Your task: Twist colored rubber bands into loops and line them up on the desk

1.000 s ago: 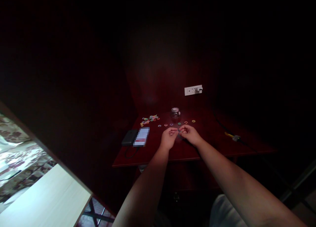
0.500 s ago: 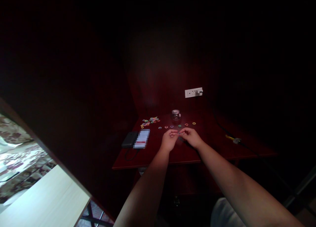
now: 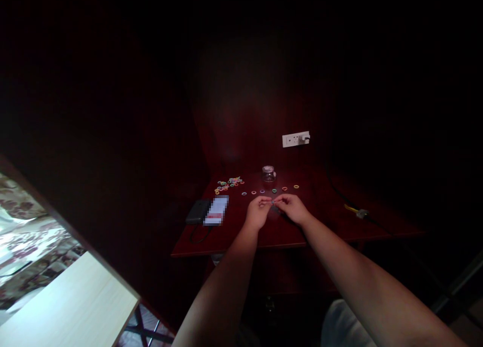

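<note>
Head cam only — worn, looks fwd & down over both arms at the desk (image 3: 324, 219), w/ jar (image 3: 268, 174) mid-view, socket (image 3: 296, 139) beyond on far wall (image 3: 241, 110).

a tiny indistinct piece (image 3: 273, 202) is held near six coloured rings (image 3: 274, 191), aligned beside a loose ring cluster (image 3: 233, 181).

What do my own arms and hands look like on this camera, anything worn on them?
Left hand and right hand are ungloved. Left forearm and right forearm are bare, with no sleeve, watch, bracelet, cable or clear marking in view. Fingers are too small to rule out a finger ring.
</note>
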A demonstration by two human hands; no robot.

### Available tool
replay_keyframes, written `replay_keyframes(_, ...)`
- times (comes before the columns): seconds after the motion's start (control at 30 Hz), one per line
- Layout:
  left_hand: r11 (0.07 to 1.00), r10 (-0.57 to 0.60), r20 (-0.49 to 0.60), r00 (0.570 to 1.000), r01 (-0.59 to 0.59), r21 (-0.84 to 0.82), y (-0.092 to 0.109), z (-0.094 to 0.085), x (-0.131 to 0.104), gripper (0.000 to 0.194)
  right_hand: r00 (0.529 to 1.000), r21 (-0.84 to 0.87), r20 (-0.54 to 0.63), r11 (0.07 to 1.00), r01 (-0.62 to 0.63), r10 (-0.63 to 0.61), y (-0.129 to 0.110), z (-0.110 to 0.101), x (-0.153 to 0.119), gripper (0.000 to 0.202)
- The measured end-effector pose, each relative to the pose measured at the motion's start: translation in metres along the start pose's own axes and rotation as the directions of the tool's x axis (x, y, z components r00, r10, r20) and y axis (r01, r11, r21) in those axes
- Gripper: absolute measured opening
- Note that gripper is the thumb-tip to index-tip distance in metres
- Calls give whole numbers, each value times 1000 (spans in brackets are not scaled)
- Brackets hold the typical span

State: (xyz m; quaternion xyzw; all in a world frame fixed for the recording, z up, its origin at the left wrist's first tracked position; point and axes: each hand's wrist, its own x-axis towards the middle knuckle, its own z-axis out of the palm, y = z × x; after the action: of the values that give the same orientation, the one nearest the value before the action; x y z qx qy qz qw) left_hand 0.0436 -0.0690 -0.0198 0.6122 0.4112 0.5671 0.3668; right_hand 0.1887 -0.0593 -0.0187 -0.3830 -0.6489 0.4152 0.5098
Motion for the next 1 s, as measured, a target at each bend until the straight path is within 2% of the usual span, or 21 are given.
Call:
replay_keyframes(0.23,998,45,48,998,-43,-50,0,1,0,17,1000,47,6,999,15,-15,2,0,1,23)
replay_keyframes(0.47,999,41,27,999,-41,-6,-2,0,1,14,1000,153,-22,988,24,-21,4,3,3,28)
replay_keyframes(0.6,999,38,23,999,-39,4,-4,0,1,15,998,174,-54,985,-6,16,0,3,2,24)
replay_keyframes(0.77,999,38,32,999,-38,9,-9,0,2,17,998,137,-53,990,-36,43,0,2,2,15)
replay_keyframes(1.0,1000,19,54,998,-20,19,-2,2,-1,17,999,111,-42,994,-10,15,3,1,2,20)
